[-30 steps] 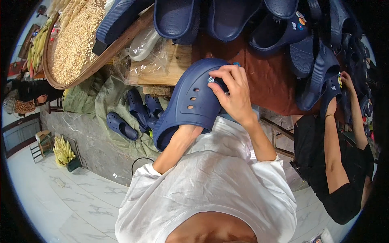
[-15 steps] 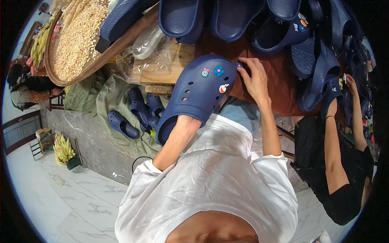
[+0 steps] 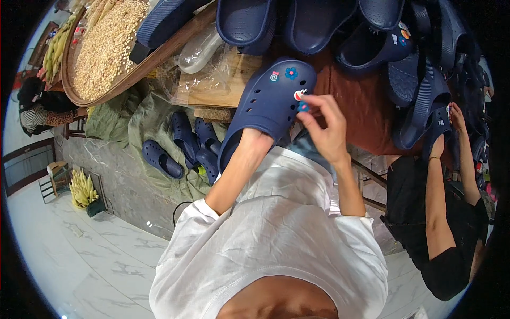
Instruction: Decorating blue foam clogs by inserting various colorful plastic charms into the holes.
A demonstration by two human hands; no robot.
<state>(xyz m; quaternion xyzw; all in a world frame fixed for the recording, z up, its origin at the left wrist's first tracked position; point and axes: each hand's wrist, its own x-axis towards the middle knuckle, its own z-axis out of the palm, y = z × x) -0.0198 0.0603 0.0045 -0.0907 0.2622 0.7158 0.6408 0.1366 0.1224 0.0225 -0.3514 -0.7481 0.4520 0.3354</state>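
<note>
A loose white shirt (image 3: 276, 239), creased all over. The sleeves end near the elbows. Forearms and hands are bare.

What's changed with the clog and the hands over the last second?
The right hand, which covered the navy clog a second ago, lifted off and now pinches a small blue charm at the clog's side holes. The clog's top is now in view, with a pink charm, a blue flower charm and a red-and-white charm. The left hand stays inside the clog.
</note>
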